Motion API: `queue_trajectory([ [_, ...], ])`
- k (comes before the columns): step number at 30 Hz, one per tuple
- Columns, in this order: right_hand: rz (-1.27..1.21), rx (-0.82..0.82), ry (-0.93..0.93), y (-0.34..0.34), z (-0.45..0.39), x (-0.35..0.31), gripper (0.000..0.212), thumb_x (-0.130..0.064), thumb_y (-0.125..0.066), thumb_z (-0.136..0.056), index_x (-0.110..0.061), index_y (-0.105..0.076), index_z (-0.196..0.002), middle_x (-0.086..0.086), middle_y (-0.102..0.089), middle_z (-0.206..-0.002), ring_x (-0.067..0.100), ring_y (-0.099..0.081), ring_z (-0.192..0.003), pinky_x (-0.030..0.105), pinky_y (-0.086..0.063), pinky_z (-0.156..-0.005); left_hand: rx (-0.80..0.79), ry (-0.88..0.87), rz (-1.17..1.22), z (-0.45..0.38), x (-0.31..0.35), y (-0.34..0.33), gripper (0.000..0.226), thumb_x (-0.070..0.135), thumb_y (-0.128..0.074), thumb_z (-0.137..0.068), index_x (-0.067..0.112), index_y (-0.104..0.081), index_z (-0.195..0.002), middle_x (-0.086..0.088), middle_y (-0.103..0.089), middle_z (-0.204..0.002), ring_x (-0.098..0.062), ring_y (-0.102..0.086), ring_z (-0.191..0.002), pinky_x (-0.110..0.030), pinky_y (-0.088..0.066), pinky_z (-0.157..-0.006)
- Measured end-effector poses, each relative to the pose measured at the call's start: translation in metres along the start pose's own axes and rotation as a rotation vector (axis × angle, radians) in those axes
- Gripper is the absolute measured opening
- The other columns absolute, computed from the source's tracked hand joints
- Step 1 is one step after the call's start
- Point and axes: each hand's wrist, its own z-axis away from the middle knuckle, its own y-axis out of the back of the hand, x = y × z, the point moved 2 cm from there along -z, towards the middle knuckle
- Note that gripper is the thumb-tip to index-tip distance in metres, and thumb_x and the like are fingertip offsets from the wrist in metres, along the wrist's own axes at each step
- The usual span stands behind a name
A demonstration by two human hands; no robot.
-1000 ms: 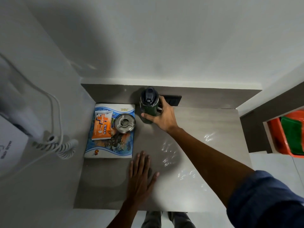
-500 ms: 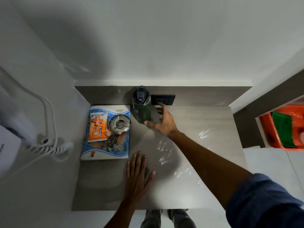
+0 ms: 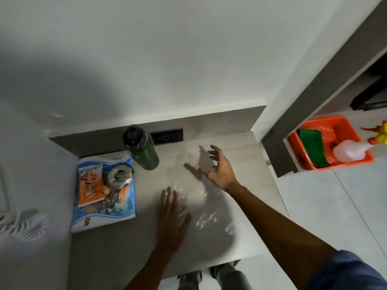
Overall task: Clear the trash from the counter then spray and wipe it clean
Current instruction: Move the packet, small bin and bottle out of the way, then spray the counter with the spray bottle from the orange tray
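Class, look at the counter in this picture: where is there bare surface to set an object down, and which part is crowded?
The counter is bare right of the green bottle, below the black wall socket, out to its right edge. The right hand hovers open there. The front strip below the book is bare too. The left side is crowded: orange packet, steel lid. The left hand lies flat mid-counter.

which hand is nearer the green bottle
Right. The right hand hovers open just to the right of the green bottle, not touching it. The left hand lies flat on the counter, nearer the front edge.
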Motion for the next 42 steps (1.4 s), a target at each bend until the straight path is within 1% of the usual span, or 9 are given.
queue_trajectory([
  [6,0.013,0.132,-0.05,0.072,0.021,0.048,0.109,-0.049,-0.096,-0.081,-0.02,-0.034,-0.167,0.009,-0.055,-0.161,0.027,-0.056,-0.145,0.052,-0.055,-0.117,-0.048,-0.019,0.03,-0.027,0.055,-0.033,0.087,0.078,-0.014,-0.104,0.027,-0.013,-0.174,0.007,0.001,-0.185,-0.013,0.007,-0.172,-0.054,-0.008,-0.141],
  [12,-0.023,0.214,-0.123,0.146,0.043,0.091,0.117,-0.062,-0.092,-0.074,-0.02,-0.035,-0.167,0.007,-0.053,-0.163,0.026,-0.054,-0.147,0.052,-0.054,-0.119,-0.086,-0.142,-0.07,-0.05,0.117,-0.063,0.081,0.07,-0.022,-0.108,0.025,-0.014,-0.174,0.008,0.004,-0.185,-0.016,0.005,-0.173,-0.053,-0.011,-0.139],
  [16,-0.035,0.371,-0.147,0.196,0.054,0.121,0.098,-0.045,-0.094,-0.085,-0.018,-0.043,-0.163,0.004,-0.061,-0.154,0.019,-0.06,-0.138,0.046,-0.057,-0.112,-0.088,-0.244,-0.117,-0.063,0.157,-0.08,0.08,0.066,-0.033,-0.109,0.023,-0.018,-0.174,0.004,-0.004,-0.185,-0.02,-0.002,-0.173,-0.053,-0.018,-0.139],
  [23,-0.177,0.685,-0.144,0.294,0.056,0.162,0.071,-0.032,-0.092,-0.09,-0.016,-0.057,-0.15,-0.001,-0.073,-0.13,0.002,-0.071,-0.114,0.037,-0.065,-0.098,-0.183,-0.33,-0.165,-0.082,0.217,-0.122,0.08,0.07,-0.026,-0.109,0.026,-0.013,-0.174,0.004,0.0,-0.186,-0.018,0.001,-0.173,-0.053,-0.019,-0.139],
  [27,-0.223,0.863,-0.161,0.351,0.054,0.187,0.063,-0.034,-0.09,-0.093,-0.017,-0.059,-0.146,0.003,-0.071,-0.126,0.018,-0.072,-0.115,0.04,-0.066,-0.096,-0.202,-0.334,-0.168,-0.093,0.247,-0.145,0.08,0.07,-0.024,-0.109,0.025,-0.017,-0.174,0.001,-0.003,-0.186,-0.019,0.0,-0.173,-0.053,-0.02,-0.139],
  [33,-0.224,1.062,-0.27,0.421,0.027,0.22,0.088,-0.039,-0.093,-0.085,-0.014,-0.048,-0.157,0.009,-0.057,-0.155,0.022,-0.056,-0.141,0.044,-0.051,-0.12,-0.202,-0.302,-0.212,-0.114,0.275,-0.165,0.085,0.073,-0.024,-0.106,0.023,-0.016,-0.174,-0.001,0.0,-0.185,-0.023,0.006,-0.173,-0.054,-0.005,-0.141],
  [36,-0.302,1.033,-0.312,0.447,0.01,0.228,0.112,-0.05,-0.093,-0.084,-0.014,-0.032,-0.17,0.009,-0.04,-0.172,0.026,-0.042,-0.157,0.045,-0.041,-0.13,-0.226,-0.255,-0.214,-0.118,0.278,-0.171,0.09,0.076,-0.02,-0.101,0.023,-0.013,-0.174,-0.001,0.004,-0.185,-0.024,0.009,-0.173,-0.054,-0.003,-0.141],
  [38,-0.337,1.012,-0.284,0.463,-0.003,0.23,0.112,-0.054,-0.091,-0.084,-0.018,-0.031,-0.171,0.007,-0.039,-0.174,0.028,-0.042,-0.158,0.044,-0.042,-0.127,-0.215,-0.255,-0.197,-0.118,0.278,-0.174,0.089,0.074,-0.024,-0.102,0.021,-0.019,-0.174,-0.003,-0.001,-0.185,-0.026,0.004,-0.173,-0.056,-0.006,-0.14],
  [42,-0.337,1.014,-0.25,0.493,-0.027,0.237,0.082,-0.058,-0.091,-0.084,-0.025,-0.056,-0.151,-0.013,-0.066,-0.131,0.018,-0.062,-0.126,0.039,-0.055,-0.113,-0.172,-0.246,-0.241,-0.115,0.28,-0.183,0.088,0.072,-0.026,-0.104,0.017,-0.024,-0.173,-0.006,-0.008,-0.185,-0.029,-0.003,-0.173,-0.059,-0.01,-0.139],
])
